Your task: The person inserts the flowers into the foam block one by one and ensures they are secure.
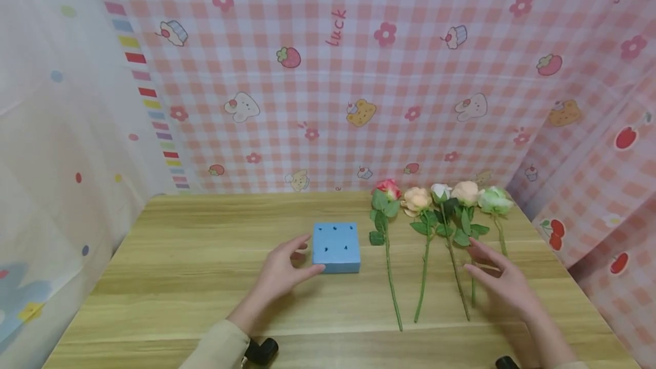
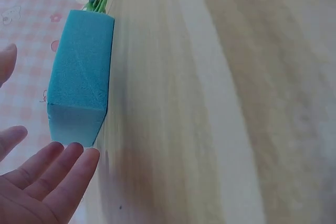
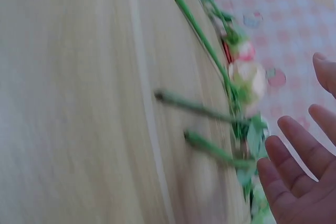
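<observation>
A blue foam block (image 1: 335,241) with several small dark holes in its top lies on the table. My left hand (image 1: 282,269) is at its left side, fingers relaxed and thumb by the front corner; in the left wrist view the fingertips (image 2: 73,153) come close to the block's end face, and contact is unclear. Over the stem of a pale peach rose (image 1: 465,193) hovers my right hand (image 1: 502,281), its fingers loosely spread around nothing. Left of that rose lie a white rose (image 1: 441,191), a peach flower (image 1: 417,200) and a pink-red rose (image 1: 390,189); to its right is a greenish-white flower (image 1: 495,200).
The wooden table (image 1: 205,255) meets a pink checked cloth (image 1: 318,147) at its back edge. Another checked cloth (image 1: 605,198) hangs on the right, and a white dotted curtain (image 1: 77,130) on the left. The flower stems point toward the table's front.
</observation>
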The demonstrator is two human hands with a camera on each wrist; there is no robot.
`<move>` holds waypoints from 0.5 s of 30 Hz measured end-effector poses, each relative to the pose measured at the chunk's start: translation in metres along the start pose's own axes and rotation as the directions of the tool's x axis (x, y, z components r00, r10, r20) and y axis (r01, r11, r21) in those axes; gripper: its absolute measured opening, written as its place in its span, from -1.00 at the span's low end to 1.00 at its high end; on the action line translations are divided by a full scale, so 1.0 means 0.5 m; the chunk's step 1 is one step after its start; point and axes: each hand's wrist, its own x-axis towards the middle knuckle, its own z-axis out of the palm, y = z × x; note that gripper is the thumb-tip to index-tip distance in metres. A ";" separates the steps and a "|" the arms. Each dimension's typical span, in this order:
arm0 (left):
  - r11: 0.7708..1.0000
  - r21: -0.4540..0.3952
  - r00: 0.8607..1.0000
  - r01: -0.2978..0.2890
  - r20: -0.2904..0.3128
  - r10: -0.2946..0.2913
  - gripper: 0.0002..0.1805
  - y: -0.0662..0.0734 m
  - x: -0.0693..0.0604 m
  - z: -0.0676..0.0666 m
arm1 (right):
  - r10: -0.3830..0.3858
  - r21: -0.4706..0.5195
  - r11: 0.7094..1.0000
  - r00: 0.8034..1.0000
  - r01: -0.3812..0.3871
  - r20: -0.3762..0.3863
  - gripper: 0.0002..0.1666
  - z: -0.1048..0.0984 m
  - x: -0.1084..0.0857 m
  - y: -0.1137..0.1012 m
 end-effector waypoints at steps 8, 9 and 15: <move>0.999 -0.048 1.000 0.024 0.003 -0.023 -0.15 -0.008 0.012 0.002 | 0.040 -0.058 0.997 0.996 -0.045 -0.078 -0.20 -0.056 -0.001 0.045; 0.999 -0.049 1.000 0.023 0.003 -0.023 -0.16 -0.008 0.013 0.002 | 0.046 -0.061 0.997 0.995 -0.051 -0.087 -0.19 -0.061 -0.002 0.050; 0.997 -0.066 0.999 0.041 0.008 -0.040 -0.18 -0.012 0.021 0.004 | 0.095 -0.051 0.994 0.989 -0.101 -0.117 -0.15 -0.080 -0.004 0.079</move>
